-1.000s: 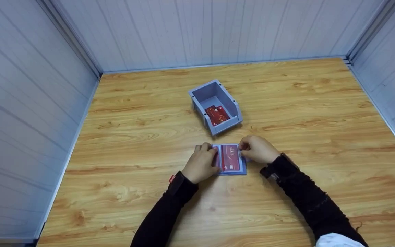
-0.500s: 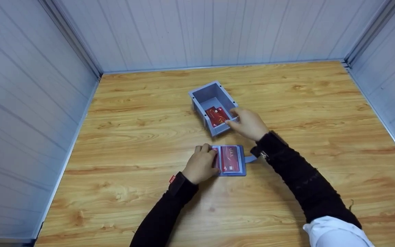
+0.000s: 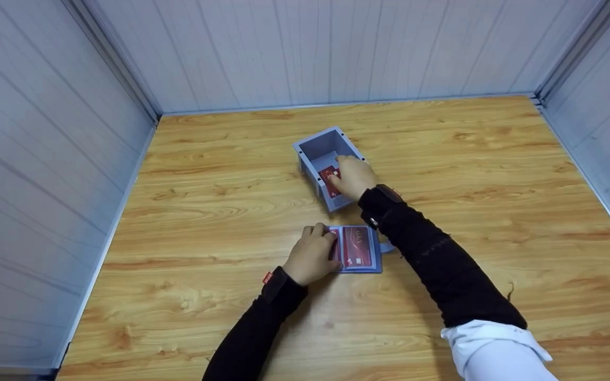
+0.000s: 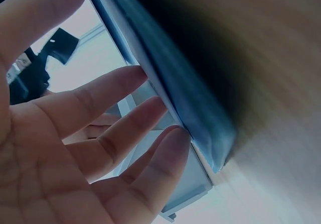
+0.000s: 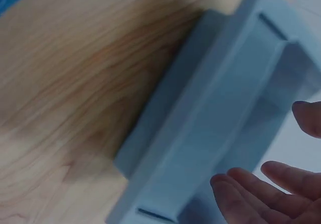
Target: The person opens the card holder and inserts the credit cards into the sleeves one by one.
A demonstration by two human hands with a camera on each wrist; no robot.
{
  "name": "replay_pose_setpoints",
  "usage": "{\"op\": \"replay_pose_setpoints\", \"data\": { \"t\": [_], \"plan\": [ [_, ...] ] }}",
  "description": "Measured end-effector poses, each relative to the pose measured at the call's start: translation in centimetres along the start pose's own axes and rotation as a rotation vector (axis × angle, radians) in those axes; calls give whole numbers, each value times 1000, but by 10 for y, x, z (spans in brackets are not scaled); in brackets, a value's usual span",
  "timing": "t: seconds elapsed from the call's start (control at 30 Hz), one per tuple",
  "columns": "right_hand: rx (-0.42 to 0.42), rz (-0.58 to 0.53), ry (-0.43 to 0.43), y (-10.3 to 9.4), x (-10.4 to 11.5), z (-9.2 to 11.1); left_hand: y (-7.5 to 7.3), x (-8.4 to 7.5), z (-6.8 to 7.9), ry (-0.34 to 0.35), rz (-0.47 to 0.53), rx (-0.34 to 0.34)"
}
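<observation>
Head, card holder [image 3: 376, 259]: open, midway between the worktop's [image 3: 204, 317] side edges, a red card [image 3: 357, 246] showing
Left hand [image 3: 310, 255]: on the holder's left side
Bin [image 3: 323, 145]: nearer the far edge, right hand [image 3: 355, 177] over its red cards [image 3: 327, 173]
Left wrist, left hand: fingers lightly bent, tips touching holder
Right wrist, right hand: relaxed, thumb apart from fingers

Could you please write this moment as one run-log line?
left hand: touching open card holder | right hand: over gray bin, fingers apart | in bin: red card | in holder: another red card
</observation>
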State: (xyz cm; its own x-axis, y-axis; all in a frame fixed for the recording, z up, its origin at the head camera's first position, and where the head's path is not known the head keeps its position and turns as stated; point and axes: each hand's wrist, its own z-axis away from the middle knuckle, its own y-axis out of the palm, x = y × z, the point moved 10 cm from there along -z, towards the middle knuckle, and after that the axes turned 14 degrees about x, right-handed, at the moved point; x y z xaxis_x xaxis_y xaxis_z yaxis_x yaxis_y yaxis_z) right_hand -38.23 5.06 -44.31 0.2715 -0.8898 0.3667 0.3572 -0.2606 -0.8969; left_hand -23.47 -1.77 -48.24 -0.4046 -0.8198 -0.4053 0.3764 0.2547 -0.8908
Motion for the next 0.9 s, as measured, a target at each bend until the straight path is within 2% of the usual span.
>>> {"op": "replay_pose_setpoints", "data": {
  "t": [0.17, 0.47, 0.73, 0.9],
  "plan": [
    [46, 31, 83, 11, -5, -12, -1, 0, 1, -1, 3, -2],
    [112, 69, 161, 24, -8, -23, -1, -2, 2, 7, -7, -11],
    [88, 127, 200, 23, -8, -25, -1, -2, 1, 2, -32, -11],
    [71, 119, 212, 23, -9, -27, -2, -2, 1, -6, -28, -6]
  ]
}}
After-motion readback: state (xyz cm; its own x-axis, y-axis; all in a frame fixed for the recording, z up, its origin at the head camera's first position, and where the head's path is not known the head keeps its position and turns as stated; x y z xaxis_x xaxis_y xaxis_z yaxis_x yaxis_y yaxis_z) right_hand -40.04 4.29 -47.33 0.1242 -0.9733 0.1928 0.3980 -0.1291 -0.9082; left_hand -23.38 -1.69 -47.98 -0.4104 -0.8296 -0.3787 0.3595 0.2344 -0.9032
